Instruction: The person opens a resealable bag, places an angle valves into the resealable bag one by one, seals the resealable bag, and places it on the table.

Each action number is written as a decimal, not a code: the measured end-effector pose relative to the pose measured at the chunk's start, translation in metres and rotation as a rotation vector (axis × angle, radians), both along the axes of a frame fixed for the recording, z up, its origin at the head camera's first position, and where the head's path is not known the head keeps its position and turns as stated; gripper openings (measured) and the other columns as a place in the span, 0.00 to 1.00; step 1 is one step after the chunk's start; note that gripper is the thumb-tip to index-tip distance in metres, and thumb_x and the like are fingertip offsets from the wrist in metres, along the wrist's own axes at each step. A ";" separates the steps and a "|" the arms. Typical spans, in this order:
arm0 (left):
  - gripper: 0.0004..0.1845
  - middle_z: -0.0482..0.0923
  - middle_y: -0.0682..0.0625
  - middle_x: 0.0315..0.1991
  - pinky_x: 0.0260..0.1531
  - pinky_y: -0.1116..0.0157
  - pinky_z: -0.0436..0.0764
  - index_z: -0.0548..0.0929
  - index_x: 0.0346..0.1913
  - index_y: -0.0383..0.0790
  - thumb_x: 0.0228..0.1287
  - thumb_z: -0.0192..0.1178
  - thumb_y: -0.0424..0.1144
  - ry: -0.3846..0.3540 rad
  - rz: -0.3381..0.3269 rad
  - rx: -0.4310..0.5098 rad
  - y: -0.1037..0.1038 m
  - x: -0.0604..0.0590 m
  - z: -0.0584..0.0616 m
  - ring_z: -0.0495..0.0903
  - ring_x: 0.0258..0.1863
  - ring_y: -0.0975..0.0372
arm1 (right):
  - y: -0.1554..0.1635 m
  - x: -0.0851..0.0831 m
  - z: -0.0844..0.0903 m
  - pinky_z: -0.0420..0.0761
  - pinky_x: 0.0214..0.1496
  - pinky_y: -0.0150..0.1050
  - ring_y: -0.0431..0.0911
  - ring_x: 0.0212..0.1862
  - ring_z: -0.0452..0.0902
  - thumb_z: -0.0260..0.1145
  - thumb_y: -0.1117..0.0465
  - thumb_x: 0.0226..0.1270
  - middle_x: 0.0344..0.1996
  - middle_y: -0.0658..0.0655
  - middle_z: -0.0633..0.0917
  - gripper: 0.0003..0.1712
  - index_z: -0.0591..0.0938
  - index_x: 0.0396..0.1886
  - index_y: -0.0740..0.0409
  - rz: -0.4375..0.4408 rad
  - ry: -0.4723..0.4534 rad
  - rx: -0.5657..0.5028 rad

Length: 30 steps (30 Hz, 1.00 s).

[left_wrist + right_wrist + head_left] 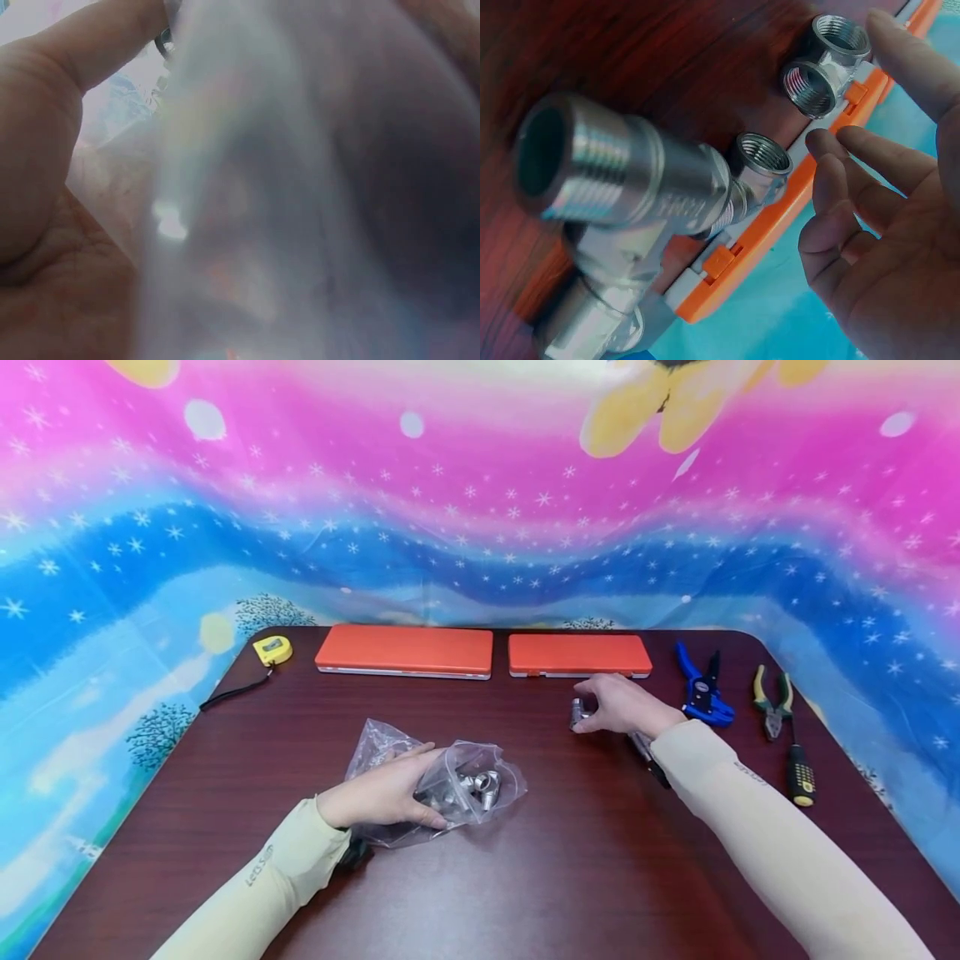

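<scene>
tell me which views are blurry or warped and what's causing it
Head view: sharp, but the wide lens bows the table edge and backdrop. Left wrist view: almost all blur, the plastic bag pressed against the lens with one glare spot, only the left hand readable. Right wrist view: the nearest steel fitting is soft, the far elbow fitting crisp.

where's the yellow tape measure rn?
Head view: yellow tape measure sits at the table's far-left corner, just left of the longer orange case.
</scene>
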<state>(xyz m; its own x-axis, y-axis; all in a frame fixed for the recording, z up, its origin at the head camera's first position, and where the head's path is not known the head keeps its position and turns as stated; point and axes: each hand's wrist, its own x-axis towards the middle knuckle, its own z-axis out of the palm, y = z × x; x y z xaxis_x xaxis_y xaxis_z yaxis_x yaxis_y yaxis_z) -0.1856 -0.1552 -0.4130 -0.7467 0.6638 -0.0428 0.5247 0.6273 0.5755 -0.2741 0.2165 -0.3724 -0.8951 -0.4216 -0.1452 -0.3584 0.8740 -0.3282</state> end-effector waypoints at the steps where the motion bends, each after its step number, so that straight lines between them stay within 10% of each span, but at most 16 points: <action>1: 0.51 0.67 0.44 0.70 0.60 0.26 0.48 0.65 0.74 0.43 0.48 0.78 0.52 0.001 -0.001 0.001 0.000 0.000 0.000 0.55 0.74 0.43 | 0.000 -0.001 -0.001 0.70 0.64 0.57 0.60 0.62 0.71 0.77 0.52 0.56 0.58 0.64 0.80 0.39 0.77 0.64 0.66 0.003 -0.005 0.005; 11: 0.51 0.66 0.43 0.71 0.60 0.27 0.49 0.64 0.74 0.42 0.48 0.77 0.52 -0.001 0.004 -0.011 0.001 0.000 0.000 0.54 0.74 0.43 | 0.000 0.005 0.000 0.78 0.52 0.49 0.51 0.46 0.76 0.80 0.51 0.52 0.43 0.57 0.84 0.32 0.83 0.54 0.63 -0.020 -0.027 -0.024; 23: 0.51 0.66 0.43 0.71 0.60 0.27 0.49 0.64 0.74 0.41 0.48 0.77 0.52 -0.001 -0.004 -0.017 0.001 -0.001 0.004 0.54 0.74 0.44 | -0.052 0.098 0.038 0.79 0.49 0.45 0.46 0.45 0.77 0.83 0.53 0.47 0.47 0.52 0.83 0.33 0.84 0.54 0.59 0.169 0.293 -0.264; 30: 0.51 0.68 0.44 0.69 0.59 0.26 0.50 0.66 0.73 0.44 0.47 0.78 0.53 0.008 -0.009 -0.008 0.001 -0.001 0.002 0.57 0.72 0.42 | -0.088 0.121 0.033 0.79 0.53 0.39 0.41 0.49 0.77 0.82 0.51 0.47 0.47 0.49 0.82 0.32 0.84 0.52 0.59 0.298 0.318 -0.292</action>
